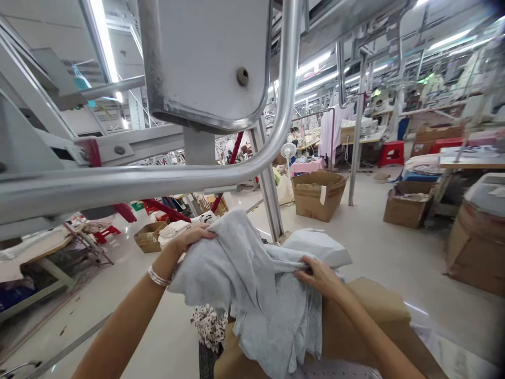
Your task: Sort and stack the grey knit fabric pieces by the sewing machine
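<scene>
A light grey piece of fabric (252,284) hangs in folds between my two hands, over an open cardboard box (366,305). My left hand (193,238) grips its upper left part, the wrist wearing a pale bracelet. On the right, the fingers of my right hand (317,275) pinch a gathered fold of the same cloth. Behind that hand lies a pale, flat-sided piece (315,245), its material unclear. Below the cloth, a bunched spotted fabric (211,326) shows at the box's left side.
A thick bent metal tube (252,166) and a large metal panel (209,58) hang low in front. Cardboard boxes (319,195) stand on the floor beyond, near a metal post (357,131). Work tables and red stools (392,153) are farther back.
</scene>
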Demonstrator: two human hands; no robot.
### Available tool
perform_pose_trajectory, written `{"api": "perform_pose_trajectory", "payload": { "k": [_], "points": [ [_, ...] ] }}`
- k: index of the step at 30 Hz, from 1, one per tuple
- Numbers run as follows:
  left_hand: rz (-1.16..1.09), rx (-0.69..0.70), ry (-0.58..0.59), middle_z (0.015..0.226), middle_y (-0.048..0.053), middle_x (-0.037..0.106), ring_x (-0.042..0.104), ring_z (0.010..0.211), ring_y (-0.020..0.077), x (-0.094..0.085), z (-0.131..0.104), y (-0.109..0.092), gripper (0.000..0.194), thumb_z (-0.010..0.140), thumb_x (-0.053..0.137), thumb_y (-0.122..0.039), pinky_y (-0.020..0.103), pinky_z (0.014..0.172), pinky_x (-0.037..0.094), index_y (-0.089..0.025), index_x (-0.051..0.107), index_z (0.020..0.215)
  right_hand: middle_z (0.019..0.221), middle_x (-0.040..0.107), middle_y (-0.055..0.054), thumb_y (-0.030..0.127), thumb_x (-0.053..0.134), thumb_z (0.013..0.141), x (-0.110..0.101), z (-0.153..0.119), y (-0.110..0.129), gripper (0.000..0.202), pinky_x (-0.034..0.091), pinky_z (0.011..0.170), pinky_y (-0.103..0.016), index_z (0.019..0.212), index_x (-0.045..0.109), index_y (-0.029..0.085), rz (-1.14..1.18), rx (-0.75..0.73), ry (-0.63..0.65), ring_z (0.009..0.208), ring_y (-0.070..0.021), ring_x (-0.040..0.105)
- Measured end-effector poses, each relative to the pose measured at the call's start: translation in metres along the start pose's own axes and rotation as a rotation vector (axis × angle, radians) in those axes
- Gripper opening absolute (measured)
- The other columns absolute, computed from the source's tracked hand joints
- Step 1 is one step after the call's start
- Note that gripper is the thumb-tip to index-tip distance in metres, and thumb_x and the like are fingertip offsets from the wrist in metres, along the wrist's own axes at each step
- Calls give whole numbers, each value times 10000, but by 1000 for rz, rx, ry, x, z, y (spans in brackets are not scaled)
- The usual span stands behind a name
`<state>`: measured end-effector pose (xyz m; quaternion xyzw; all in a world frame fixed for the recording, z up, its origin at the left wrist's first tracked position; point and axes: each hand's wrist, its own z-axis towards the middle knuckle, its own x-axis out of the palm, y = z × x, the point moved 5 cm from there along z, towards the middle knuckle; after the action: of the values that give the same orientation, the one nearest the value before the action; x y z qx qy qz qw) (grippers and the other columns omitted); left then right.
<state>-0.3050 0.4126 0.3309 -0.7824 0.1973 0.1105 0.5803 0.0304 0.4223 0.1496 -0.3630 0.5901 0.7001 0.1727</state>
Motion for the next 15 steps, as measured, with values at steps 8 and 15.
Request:
{"api": "perform_pose_trajectory", "payload": {
  "k": [8, 15],
  "points": [
    [-138, -10, -237, 1142, 62, 702, 613, 1106, 339, -57, -80, -21, 795, 509, 865, -336, 371, 902, 519, -206, 604, 1248, 862, 691, -163, 553, 420, 958, -6, -7, 49, 515, 437, 772, -423, 763, 702, 169, -325, 51, -35, 893, -352, 629],
    [41, 102, -539, 1173, -42, 683, 595, 1062, 275, -85, -144, 4, 882, 752, 597, -734, 402, 898, 464, -220, 390, 1439, 1084, 649, -143, 347, 873, 655, 46, -43, 87, 280, 401, 965, -481, 786, 714, 157, -418, -237, 138, 1054, -337, 563]
  ]
}}
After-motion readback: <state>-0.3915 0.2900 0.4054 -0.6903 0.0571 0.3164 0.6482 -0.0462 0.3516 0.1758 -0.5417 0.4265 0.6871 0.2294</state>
